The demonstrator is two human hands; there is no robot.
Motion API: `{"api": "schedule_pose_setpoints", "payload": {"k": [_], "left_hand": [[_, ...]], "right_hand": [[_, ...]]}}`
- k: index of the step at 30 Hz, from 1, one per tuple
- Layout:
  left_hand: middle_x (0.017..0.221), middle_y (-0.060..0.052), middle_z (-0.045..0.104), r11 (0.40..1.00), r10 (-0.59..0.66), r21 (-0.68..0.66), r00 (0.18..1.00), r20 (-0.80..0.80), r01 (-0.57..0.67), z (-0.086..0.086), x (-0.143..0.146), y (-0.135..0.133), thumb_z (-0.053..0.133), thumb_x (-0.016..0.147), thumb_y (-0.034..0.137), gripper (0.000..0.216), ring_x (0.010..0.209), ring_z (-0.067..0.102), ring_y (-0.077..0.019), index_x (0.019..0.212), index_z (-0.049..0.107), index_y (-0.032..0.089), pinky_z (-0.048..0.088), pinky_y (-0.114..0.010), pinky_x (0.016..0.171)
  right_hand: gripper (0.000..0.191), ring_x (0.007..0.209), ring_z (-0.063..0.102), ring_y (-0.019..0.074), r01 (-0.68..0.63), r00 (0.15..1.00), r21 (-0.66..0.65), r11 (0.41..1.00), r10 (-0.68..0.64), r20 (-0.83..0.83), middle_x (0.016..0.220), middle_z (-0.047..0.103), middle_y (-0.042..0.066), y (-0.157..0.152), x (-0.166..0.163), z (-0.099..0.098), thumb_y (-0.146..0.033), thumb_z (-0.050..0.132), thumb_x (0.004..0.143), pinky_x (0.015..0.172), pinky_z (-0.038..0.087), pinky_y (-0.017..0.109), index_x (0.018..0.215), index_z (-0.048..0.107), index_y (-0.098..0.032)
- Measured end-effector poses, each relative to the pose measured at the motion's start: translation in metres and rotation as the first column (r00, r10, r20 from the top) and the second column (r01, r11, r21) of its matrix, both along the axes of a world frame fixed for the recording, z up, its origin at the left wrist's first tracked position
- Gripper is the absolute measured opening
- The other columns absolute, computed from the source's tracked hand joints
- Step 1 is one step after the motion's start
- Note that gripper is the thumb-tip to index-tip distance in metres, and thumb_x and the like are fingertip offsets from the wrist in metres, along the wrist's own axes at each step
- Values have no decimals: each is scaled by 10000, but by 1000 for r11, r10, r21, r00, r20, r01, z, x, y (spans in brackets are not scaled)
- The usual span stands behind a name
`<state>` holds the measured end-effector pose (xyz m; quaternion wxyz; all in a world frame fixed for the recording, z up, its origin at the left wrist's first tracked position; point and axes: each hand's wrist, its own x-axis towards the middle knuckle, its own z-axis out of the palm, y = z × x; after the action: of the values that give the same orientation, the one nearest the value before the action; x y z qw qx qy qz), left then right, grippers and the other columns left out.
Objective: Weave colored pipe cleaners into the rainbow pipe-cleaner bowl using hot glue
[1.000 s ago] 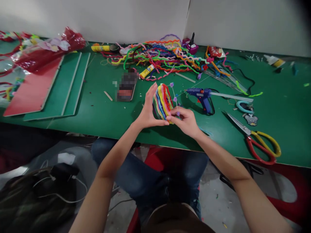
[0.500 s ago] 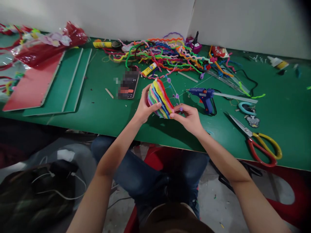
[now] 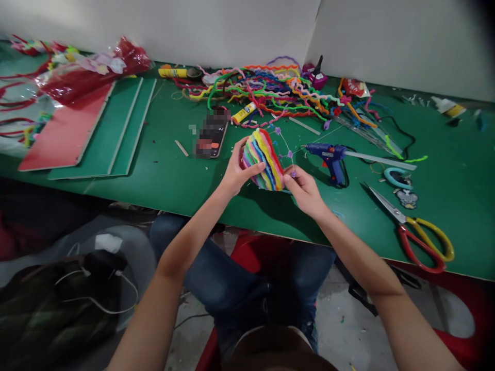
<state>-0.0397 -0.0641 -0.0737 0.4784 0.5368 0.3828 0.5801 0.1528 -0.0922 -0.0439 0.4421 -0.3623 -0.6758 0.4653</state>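
Note:
A rainbow-striped pipe-cleaner piece (image 3: 266, 164) is held tilted just above the table's front part. My left hand (image 3: 238, 167) is closed round its left side, thumb laid across the stripes. At its lower right edge my right hand (image 3: 303, 190) is closed in a pinch; the fingertips partly hide what lies between them. From the piece's right side runs a thin white strand with small purple beads (image 3: 290, 154), the lowest of them by my right fingers. A blue glue gun (image 3: 330, 157) lies to the right, its nozzle towards the beads.
Scissors (image 3: 406, 221) and a key ring (image 3: 398, 178) lie at right. A pile of pipe cleaners (image 3: 263, 87), a glue stick (image 3: 243, 112) and a phone (image 3: 212, 135) are behind my hands. Boards (image 3: 127, 134) and a red-wrapped bouquet (image 3: 85, 82) are at left.
The whole view has shifted slightly. The striped piece has turned a little in my hands, and my right fingers have moved slightly along its edge. Both hands stay closed.

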Motion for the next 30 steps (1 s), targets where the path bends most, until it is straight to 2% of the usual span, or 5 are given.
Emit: {"api": "schedule_pose_setpoints", "payload": {"k": [11, 15, 18, 22, 30], "left_hand": [[1315, -74, 513, 986, 122, -135, 978, 167, -100, 16, 1, -4, 786, 593, 544, 794, 1263, 495, -295, 1244, 414, 284, 445, -434, 1026], [1275, -52, 559, 961, 116, -274, 957, 264, -41, 25, 0, -7, 775, 609, 553, 799, 1213, 544, -296, 1275, 404, 315, 525, -427, 924], [1236, -38, 597, 929, 89, -367, 947, 310, 33, 26, 0, -7, 804, 567, 555, 805, 1135, 595, -293, 1251, 441, 334, 561, -408, 854], [1176, -33, 631, 908, 101, -416, 930, 353, 60, 24, -1, -6, 806, 568, 557, 760, 1091, 616, -290, 1209, 477, 317, 579, -394, 805], [1109, -19, 650, 908, 86, -412, 926, 367, 80, 24, -4, -5, 779, 623, 556, 662, 1103, 612, -270, 1169, 492, 316, 565, -381, 840]], "right_hand": [[287, 888, 615, 174, 197, 919, 148, 969, -235, 316, 968, 667, 50, -9, 32, 11, -470, 547, 860, 773, 467, 314, 982, 605, -217], [337, 702, 573, 179, 410, 639, 294, 863, -502, 582, 728, 613, 26, -19, 84, 11, -533, 597, 797, 659, 427, 317, 702, 566, -211], [453, 759, 584, 236, 524, 389, 298, 798, -536, 749, 809, 621, 70, -9, 119, 7, -640, 640, 699, 677, 438, 368, 800, 570, -203], [657, 941, 602, 279, 433, 578, 165, 886, -413, 704, 1092, 627, 138, 26, 127, 3, -622, 689, 642, 742, 478, 394, 1112, 561, -182], [369, 700, 613, 207, 437, 795, -105, 893, -328, 511, 772, 675, 59, 64, 89, -18, -495, 693, 642, 696, 499, 376, 823, 660, -175]]}}
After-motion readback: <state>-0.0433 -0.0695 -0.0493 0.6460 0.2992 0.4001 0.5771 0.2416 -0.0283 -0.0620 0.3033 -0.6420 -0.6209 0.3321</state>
